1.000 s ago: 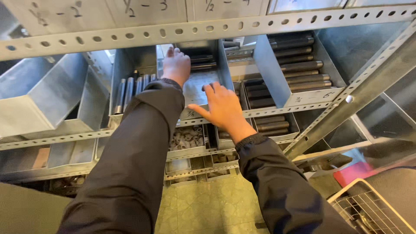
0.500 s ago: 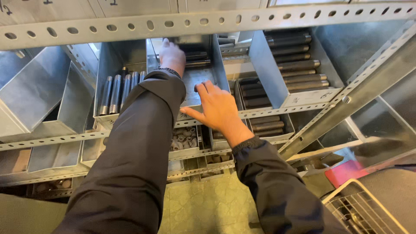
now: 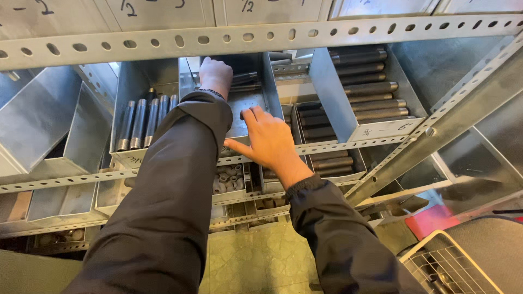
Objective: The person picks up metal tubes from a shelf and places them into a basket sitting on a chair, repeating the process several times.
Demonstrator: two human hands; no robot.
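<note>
The left hand (image 3: pixel 216 75) reaches deep into the middle bin (image 3: pixel 251 103) on the shelf (image 3: pixel 65 179), and the right hand (image 3: pixel 269 142) lies on the front edge of this bin. Left of it, a bin holds pipe pieces (image 3: pixel 143 121); right of it, another bin holds threaded pipes (image 3: pixel 370 90). Below is a bin with small fittings (image 3: pixel 227 178).

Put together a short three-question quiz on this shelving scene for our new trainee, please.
1. True or false: the left hand reaches deep into the middle metal bin.
2. Where does the right hand rest? A) inside the wire basket B) spread at the front of the middle metal bin C) on the floor
3. Fill in: the bin left of the sleeve holds upright-lying grey ____.

Key: 1 true; 2 B; 3 pipe pieces.
</note>
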